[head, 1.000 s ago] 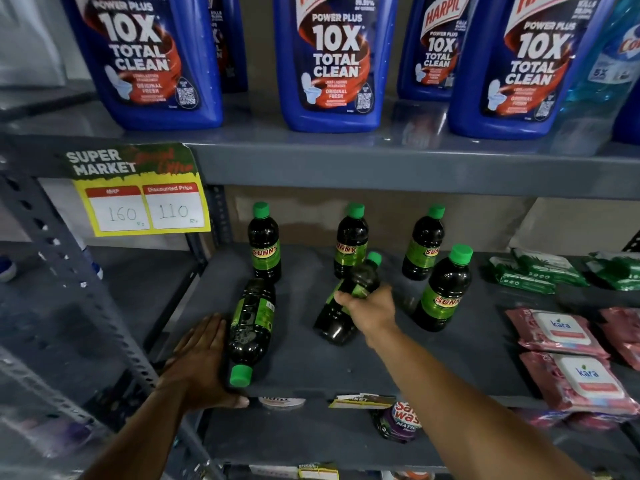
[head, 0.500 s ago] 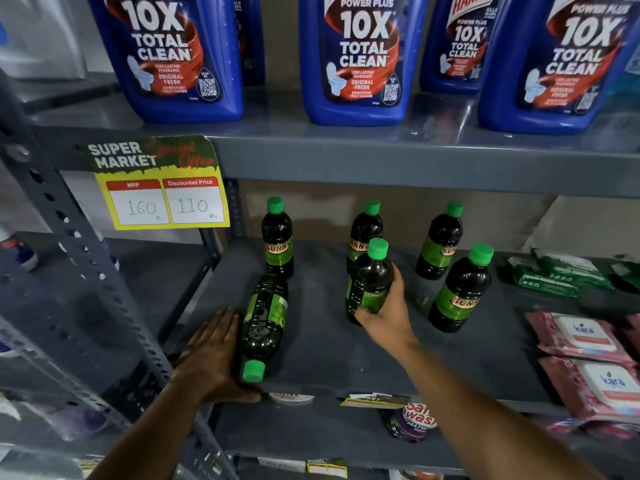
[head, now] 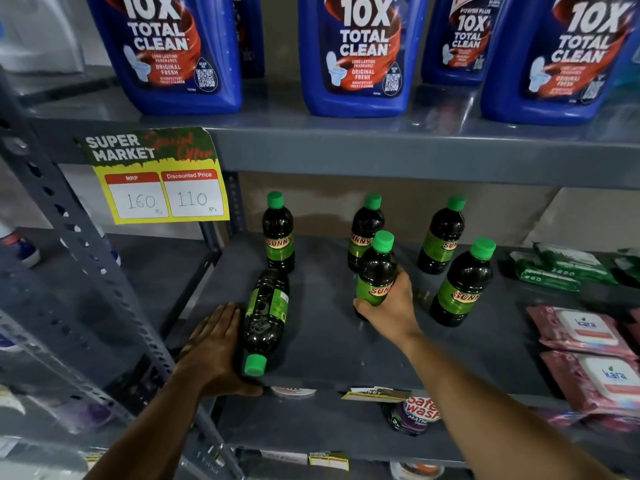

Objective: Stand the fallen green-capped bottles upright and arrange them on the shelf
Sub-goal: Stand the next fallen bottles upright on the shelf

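On the grey middle shelf (head: 329, 341) several dark bottles with green caps carry SUNNY labels. One bottle (head: 265, 317) lies on its side at the front left, cap toward me. My left hand (head: 214, 351) rests flat against its left side with fingers extended. My right hand (head: 391, 310) grips the lower body of an upright bottle (head: 375, 271) in mid-shelf. Three bottles stand along the back: left (head: 278, 233), middle (head: 363, 230), right (head: 441, 237). Another (head: 462, 285) stands in front at the right.
Large blue toilet-cleaner bottles (head: 356, 53) fill the upper shelf. A yellow price tag (head: 162, 188) hangs at its left edge. Green packs (head: 557, 268) and pink wipe packs (head: 588, 344) lie at the right. A slotted metal upright (head: 79, 258) runs down the left.
My right hand has raised the fallen middle bottle from lying tilted to upright. The left hand has stayed against the lying bottle.
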